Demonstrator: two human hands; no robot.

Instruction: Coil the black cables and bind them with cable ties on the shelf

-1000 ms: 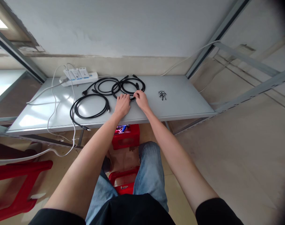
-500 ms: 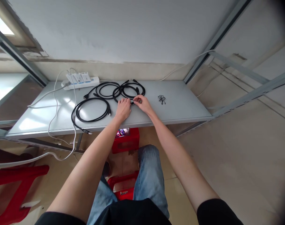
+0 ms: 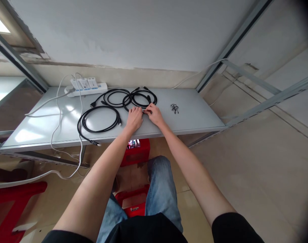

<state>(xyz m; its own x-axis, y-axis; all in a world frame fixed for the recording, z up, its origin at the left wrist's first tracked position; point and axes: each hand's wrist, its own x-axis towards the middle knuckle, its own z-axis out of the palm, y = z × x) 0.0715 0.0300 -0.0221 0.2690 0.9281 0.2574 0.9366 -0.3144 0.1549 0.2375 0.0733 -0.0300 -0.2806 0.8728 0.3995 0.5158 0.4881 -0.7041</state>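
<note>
My left hand (image 3: 134,117) rests closed over the near side of a coiled black cable (image 3: 126,104), its fingers hiding that part. Beside it, my right hand (image 3: 153,114) is pinched at the fingertips by a small dark piece between the hands, too small to make out. Another black cable coil (image 3: 154,101) overlaps just behind the hands. To the left lies a separate looped black cable (image 3: 100,131) with pale-tipped plugs. A further black coil (image 3: 113,103) with a wide connector sits at the back. Small black twist ties (image 3: 174,108) lie in a pile to the right.
A white power strip (image 3: 88,90) with chargers stands at the back left of the grey shelf (image 3: 194,118). White cords (image 3: 81,135) hang over its front edge. Metal posts (image 3: 219,55) frame it. Below is a red stool (image 3: 138,155) with a lit screen on top.
The view has shifted slightly. Both hands stay together at the cable, with the fingertips a little closer around the small dark piece. The other cables have not moved.
</note>
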